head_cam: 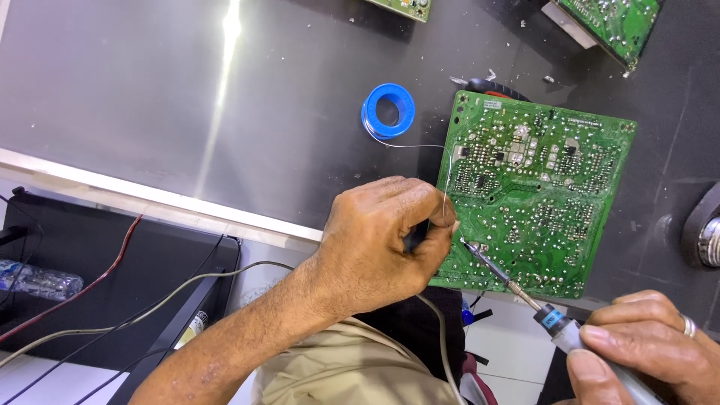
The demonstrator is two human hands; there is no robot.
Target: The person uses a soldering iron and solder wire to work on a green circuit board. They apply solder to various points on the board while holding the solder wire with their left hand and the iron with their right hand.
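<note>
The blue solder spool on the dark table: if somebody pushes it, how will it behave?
The blue solder spool lies flat on its side, so it would probably slide, not roll. It looks small and likely light. Its thin wire runs to the left hand, so it may drag.

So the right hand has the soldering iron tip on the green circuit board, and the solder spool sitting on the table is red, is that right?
Not quite: the solder spool is blue, not red, as the head view shows. The rest holds: the right hand has the soldering iron tip on the green circuit board, and the spool sits on the table.
</note>
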